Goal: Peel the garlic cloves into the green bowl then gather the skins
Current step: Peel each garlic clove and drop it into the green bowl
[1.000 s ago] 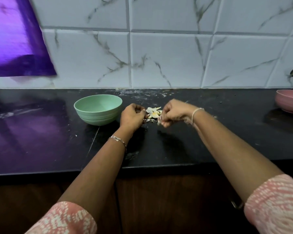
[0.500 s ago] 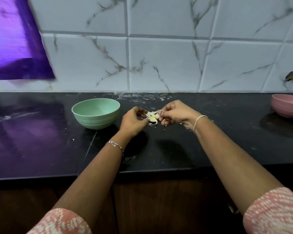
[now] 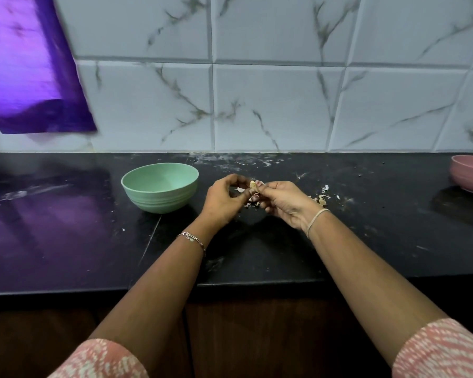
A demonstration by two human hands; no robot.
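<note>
Observed from my remote station: the left hand point(image 3: 224, 197) and right hand point(image 3: 281, 200) meet just above the worktop point(image 3: 366, 230), a little to the right of the green bowl point(image 3: 159, 199). The fingers point(image 3: 268, 190) of both hands are curled narrow and pinch one garlic clove point(image 3: 253, 184) between them, with pale skin hanging off it. The clove is near the bowl but not over it. Loose skins point(image 3: 321, 199) lie on the worktop under the hands and beside the right wrist. I cannot tell whether the bowl holds any cloves.

Judgement: peeling is the step in hand.

Recommendation: I would have one hand hold the clove steady by its root end while the other strips the skin in long pulls. Skins should drop in one patch, so gathering is easier later. The bare clove should be carried fully over the rim before it is let go.
</note>
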